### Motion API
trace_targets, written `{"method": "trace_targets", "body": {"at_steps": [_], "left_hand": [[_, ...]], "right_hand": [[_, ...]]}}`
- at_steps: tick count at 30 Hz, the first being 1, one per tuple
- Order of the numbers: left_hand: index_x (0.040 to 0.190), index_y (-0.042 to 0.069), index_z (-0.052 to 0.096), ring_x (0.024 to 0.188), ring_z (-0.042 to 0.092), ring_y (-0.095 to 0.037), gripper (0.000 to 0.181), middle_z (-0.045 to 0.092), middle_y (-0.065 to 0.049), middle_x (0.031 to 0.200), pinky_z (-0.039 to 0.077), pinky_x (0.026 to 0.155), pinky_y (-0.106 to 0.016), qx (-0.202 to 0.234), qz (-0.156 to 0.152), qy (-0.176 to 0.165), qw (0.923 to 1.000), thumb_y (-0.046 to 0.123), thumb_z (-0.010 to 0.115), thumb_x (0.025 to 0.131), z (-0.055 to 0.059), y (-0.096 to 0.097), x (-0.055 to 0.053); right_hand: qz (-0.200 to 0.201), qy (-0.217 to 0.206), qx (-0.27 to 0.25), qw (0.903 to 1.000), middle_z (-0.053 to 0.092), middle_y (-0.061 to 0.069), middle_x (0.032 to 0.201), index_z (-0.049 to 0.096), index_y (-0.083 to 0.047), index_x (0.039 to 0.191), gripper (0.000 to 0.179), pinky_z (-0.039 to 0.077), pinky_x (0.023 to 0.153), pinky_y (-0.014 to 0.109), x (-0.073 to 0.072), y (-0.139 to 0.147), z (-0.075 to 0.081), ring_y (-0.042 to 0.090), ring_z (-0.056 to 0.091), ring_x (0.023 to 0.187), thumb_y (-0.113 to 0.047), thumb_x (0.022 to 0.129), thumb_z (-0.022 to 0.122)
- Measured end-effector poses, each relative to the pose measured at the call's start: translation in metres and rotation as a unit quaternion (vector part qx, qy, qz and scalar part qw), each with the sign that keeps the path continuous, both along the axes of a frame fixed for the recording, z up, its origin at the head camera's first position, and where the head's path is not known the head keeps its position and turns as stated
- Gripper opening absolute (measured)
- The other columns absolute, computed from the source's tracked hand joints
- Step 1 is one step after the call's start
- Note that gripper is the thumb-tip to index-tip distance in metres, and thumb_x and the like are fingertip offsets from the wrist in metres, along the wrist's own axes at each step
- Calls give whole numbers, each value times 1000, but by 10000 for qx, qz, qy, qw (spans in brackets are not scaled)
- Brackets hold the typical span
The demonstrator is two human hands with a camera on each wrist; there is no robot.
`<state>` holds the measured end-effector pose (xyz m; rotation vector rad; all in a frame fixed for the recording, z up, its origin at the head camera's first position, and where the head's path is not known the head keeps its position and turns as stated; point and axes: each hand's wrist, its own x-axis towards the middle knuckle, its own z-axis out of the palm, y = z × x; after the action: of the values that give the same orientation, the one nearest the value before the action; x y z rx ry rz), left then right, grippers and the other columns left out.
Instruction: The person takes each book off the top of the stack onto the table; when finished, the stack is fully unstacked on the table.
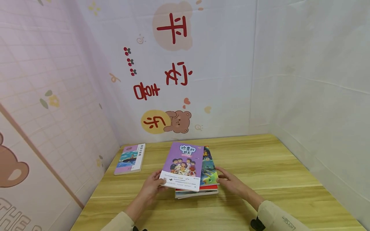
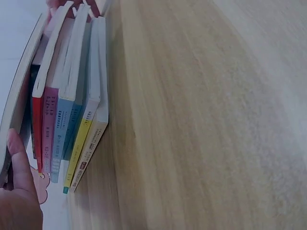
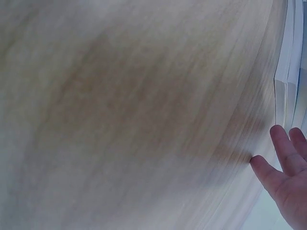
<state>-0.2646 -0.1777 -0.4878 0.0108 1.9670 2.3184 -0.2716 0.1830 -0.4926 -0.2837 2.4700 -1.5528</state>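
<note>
My left hand (image 1: 152, 186) grips the lower left edge of a purple-covered book (image 1: 182, 163), which is raised and tilted over a stack of books (image 1: 198, 193). Directly beneath it, partly hidden, a dark blue-green book (image 1: 209, 170) tops the pile. In the left wrist view, the thumb of the left hand (image 2: 21, 191) lies across the lifted book (image 2: 18, 91), apart from the coloured spines (image 2: 50, 129) below. Along the stack's right side is my right hand (image 1: 232, 183). The right wrist view shows its fingers (image 3: 284, 151) extended beside the page edges (image 3: 287, 72).
Another book (image 1: 130, 158), with a purple, blue and white cover, lies alone at the table's back left. The wood-grain table (image 1: 248, 157) meets a printed fabric wall (image 1: 222, 80) at the back, with more white fabric (image 1: 321, 96) on the right.
</note>
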Motion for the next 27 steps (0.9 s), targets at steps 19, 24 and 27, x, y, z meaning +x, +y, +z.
{"method": "trace_targets", "body": {"at_steps": [19, 24, 27], "left_hand": [[152, -3, 23, 80, 64, -11, 65, 51, -11, 122, 59, 75, -30, 670, 1037, -30, 9924, -12, 50, 94, 18, -41, -22], [155, 1, 24, 77, 65, -9, 67, 52, -7, 118, 59, 79, -33, 634, 1378, 3, 9884, -9, 51, 95, 26, -59, -33], [157, 4, 21, 76, 64, -8, 69, 48, -7, 123, 58, 80, -32, 626, 1457, 8, 9874, -8, 51, 96, 28, -70, -39]], "right_hand": [[-57, 10, 9, 10000, 44, 23, 147, 40, -19, 153, 57, 36, 102, 66, 2, -1, 2, 42, 45, 131, -26, 100, 59], [29, 64, -51, 10000, 43, 23, 148, 38, -18, 153, 57, 38, 102, 65, 2, -1, 1, 43, 45, 131, -25, 101, 57], [119, 99, -157, 9998, 42, 23, 149, 37, -16, 154, 57, 39, 102, 63, 2, -1, 1, 43, 45, 132, -24, 101, 56]]}}
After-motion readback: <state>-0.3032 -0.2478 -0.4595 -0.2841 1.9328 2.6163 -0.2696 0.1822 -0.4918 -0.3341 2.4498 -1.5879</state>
